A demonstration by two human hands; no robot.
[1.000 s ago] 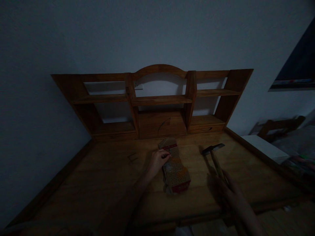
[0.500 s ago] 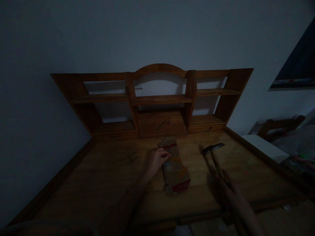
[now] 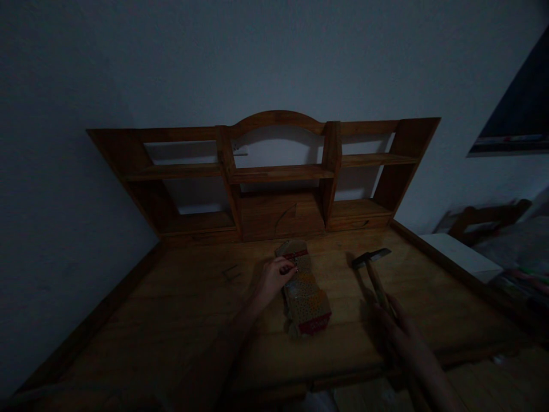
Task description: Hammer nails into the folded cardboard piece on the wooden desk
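The light is very dim. A dotted tan piece with red bands (image 3: 303, 289) lies on the wooden desk top (image 3: 184, 303), long axis running away from me. My left hand (image 3: 273, 278) rests at its upper left edge, fingers pinched on something small that I cannot make out. My right hand (image 3: 397, 332) is wrapped round the wooden handle of a hammer (image 3: 372, 268). The hammer's dark metal head hangs just above the desk, to the right of the dotted piece.
A wooden hutch with open shelves and an arched middle (image 3: 274, 171) stands along the back of the desk against a pale wall. A raised rail (image 3: 446, 260) edges the desk's right side. A dark wooden chair (image 3: 484, 220) and cluttered things lie beyond it.
Hardly anything differs. My left hand's fingers have edged slightly along the top of the dotted piece, and the hammer keeps its place.
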